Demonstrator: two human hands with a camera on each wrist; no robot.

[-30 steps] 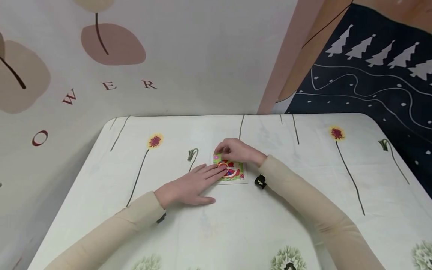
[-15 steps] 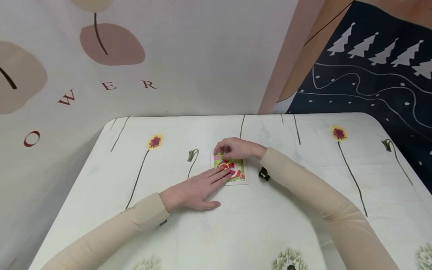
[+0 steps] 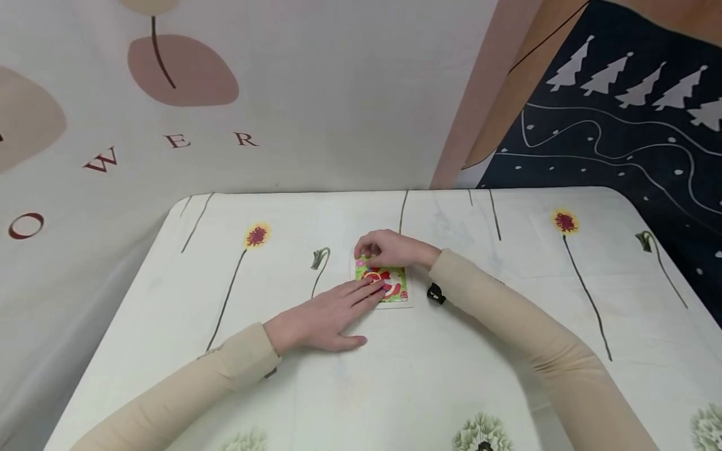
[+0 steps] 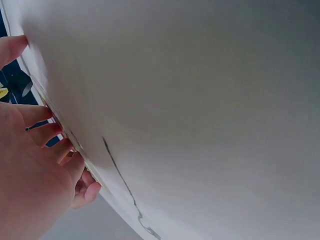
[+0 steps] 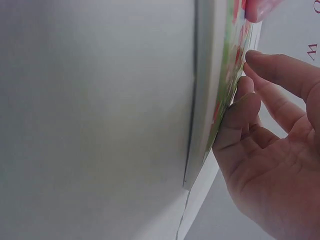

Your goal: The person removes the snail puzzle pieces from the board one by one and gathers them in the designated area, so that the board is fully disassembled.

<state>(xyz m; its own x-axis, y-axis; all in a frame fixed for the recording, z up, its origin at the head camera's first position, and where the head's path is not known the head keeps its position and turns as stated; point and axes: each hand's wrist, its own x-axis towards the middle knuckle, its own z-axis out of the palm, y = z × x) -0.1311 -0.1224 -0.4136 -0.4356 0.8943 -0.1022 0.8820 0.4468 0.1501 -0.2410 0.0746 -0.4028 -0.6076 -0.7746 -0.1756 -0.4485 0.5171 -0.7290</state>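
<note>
A small square picture board [image 3: 399, 277], bright green and red with a pale border, lies flat on the white tablecloth. My left hand [image 3: 328, 316] rests across its lower left part with fingers straight and thumb spread, covering some of the print. Over the board's far left corner, my right hand [image 3: 395, 248] has its fingers and thumb bent onto it. From the right wrist view, the board [image 5: 227, 85] shows a thick pale edge, and the curled fingertips [image 5: 240, 112] touch its printed face. What lies under those fingertips is partly hidden.
The tablecloth [image 3: 479, 363] carries printed flowers and stems. Behind it rises a pale wall hanging [image 3: 338, 94] with letters, and a dark panel [image 3: 620, 138] with white trees stands at the right. A black strap [image 3: 436, 293] shows by the right cuff.
My left hand has slid slightly right and toward me across the picture board, uncovering more of its left edge. My right hand stays at the far left corner with barely any movement.
</note>
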